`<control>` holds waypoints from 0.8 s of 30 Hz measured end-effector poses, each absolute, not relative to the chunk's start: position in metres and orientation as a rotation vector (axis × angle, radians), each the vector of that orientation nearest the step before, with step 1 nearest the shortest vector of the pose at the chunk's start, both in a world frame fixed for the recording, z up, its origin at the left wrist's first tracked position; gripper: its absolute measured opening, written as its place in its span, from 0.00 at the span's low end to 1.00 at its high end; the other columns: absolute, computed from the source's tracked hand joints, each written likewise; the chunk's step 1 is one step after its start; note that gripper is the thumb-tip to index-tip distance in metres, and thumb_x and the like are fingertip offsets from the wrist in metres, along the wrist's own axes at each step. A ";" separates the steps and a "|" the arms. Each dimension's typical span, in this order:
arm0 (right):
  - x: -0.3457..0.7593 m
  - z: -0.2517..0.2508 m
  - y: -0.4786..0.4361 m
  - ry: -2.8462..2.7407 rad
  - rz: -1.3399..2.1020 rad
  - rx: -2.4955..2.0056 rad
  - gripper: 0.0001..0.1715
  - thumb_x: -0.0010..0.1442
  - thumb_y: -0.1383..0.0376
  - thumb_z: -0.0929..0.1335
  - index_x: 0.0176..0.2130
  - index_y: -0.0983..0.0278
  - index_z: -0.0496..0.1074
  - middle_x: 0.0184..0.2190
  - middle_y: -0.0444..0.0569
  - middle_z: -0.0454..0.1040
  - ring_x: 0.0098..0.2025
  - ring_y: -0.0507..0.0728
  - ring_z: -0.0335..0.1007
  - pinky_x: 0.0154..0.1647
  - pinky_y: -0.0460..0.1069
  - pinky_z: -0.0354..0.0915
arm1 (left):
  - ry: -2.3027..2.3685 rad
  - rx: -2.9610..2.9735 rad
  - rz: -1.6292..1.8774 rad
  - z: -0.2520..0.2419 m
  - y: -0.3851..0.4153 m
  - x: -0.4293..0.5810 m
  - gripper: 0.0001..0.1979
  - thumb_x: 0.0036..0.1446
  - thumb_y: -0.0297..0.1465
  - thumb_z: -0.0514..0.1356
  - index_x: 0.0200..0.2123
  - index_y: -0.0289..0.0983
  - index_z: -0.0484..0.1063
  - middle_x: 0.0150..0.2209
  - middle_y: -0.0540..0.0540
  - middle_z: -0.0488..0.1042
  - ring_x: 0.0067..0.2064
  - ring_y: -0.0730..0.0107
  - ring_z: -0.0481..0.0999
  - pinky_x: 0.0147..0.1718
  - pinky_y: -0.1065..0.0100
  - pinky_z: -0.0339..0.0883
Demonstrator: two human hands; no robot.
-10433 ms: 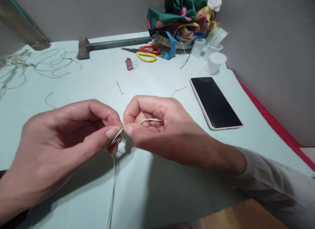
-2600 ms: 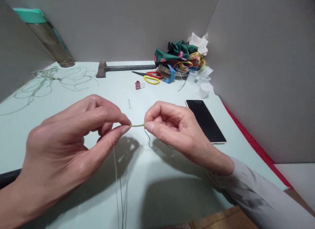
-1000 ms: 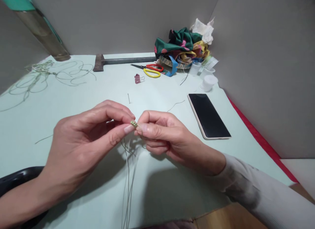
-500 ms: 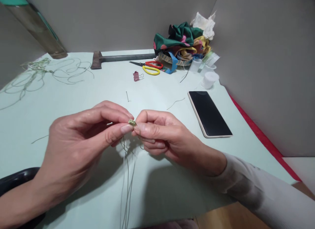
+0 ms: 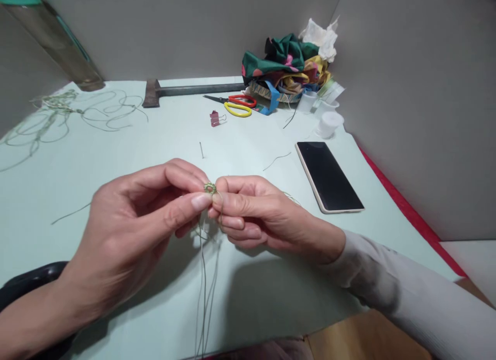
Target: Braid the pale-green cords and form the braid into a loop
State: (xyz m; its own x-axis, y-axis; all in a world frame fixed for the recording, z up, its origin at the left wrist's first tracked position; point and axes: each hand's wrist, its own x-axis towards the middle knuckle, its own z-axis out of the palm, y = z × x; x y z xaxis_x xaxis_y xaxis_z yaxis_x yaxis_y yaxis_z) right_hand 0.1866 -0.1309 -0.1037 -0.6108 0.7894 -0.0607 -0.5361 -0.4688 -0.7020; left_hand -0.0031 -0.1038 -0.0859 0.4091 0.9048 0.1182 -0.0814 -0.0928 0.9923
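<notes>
A small green knotted cord piece (image 5: 210,188), curved like a little loop, is pinched between the fingertips of both hands. My left hand (image 5: 147,215) grips its left side with thumb and index finger. On its right side, my right hand (image 5: 256,210) closes thumb and index finger on the piece and a thin cord, with the other fingers curled underneath. Several thin green cords (image 5: 204,282) hang from the piece down over the pale table (image 5: 166,318). The fingertips of the two hands almost touch.
Behind the hands lie a pin (image 5: 201,150), a maroon binder clip (image 5: 214,119), scissors (image 5: 238,109) and a hammer (image 5: 152,93). A phone (image 5: 330,176) rests at right, below white spools (image 5: 329,124) and colourful cloth (image 5: 290,55). Tangled cord (image 5: 58,109) and a bottle (image 5: 50,37) are at left.
The knotted piece has turned and risen slightly, so its looped shape now shows. My left hand has shifted a little to the right; both hands keep their pinch.
</notes>
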 end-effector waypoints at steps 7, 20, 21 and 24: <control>0.190 -0.101 -0.133 -0.953 2.108 -0.482 0.05 0.65 0.68 0.72 0.36 0.66 0.73 0.24 0.37 0.71 0.16 0.42 0.55 0.13 0.38 0.50 | 0.737 1.424 0.916 -0.081 -0.107 -0.004 0.04 0.59 0.30 0.70 0.31 0.42 0.82 0.37 0.47 0.73 0.32 0.71 0.71 0.23 0.73 0.65; 0.188 -0.111 -0.130 -1.066 2.012 -0.495 0.09 0.67 0.64 0.73 0.35 0.65 0.75 0.27 0.39 0.80 0.15 0.42 0.63 0.14 0.38 0.60 | 0.652 1.388 0.771 -0.074 -0.103 -0.004 0.05 0.60 0.32 0.68 0.31 0.41 0.81 0.37 0.44 0.75 0.31 0.63 0.79 0.29 0.65 0.77; 0.188 -0.112 -0.129 -1.073 1.995 -0.510 0.08 0.66 0.64 0.73 0.35 0.65 0.75 0.27 0.39 0.80 0.16 0.43 0.64 0.14 0.38 0.60 | 0.669 1.381 0.783 -0.072 -0.103 -0.004 0.05 0.59 0.33 0.69 0.31 0.41 0.81 0.36 0.44 0.75 0.30 0.64 0.77 0.27 0.67 0.75; 0.191 -0.115 -0.123 -1.112 1.925 -0.590 0.11 0.65 0.60 0.74 0.36 0.64 0.74 0.28 0.40 0.80 0.18 0.44 0.66 0.15 0.38 0.61 | 0.723 1.351 0.826 -0.064 -0.101 -0.004 0.06 0.56 0.35 0.71 0.30 0.40 0.82 0.31 0.44 0.73 0.23 0.73 0.66 0.18 0.72 0.62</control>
